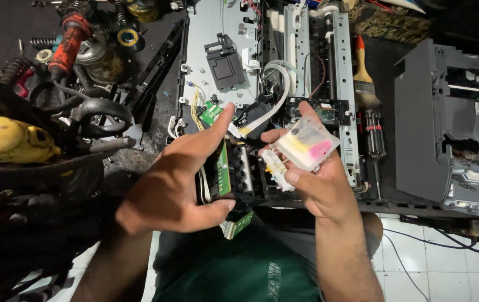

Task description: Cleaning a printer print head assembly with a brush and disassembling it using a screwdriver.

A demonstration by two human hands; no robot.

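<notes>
Above the opened printer chassis (318,61), the left hand (172,184) is clamped round a black print-head carriage (239,173), probably tilted so its underside faces up. Just right of the carriage, the right hand (318,184) pinches a clear ink cartridge block (306,142), stained yellow and magenta, held clear of the carriage.

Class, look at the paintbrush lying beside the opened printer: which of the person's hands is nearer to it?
Right. The right hand, holding a clear ink cartridge block, is just left of the paintbrush; the left hand is farther left.
</notes>
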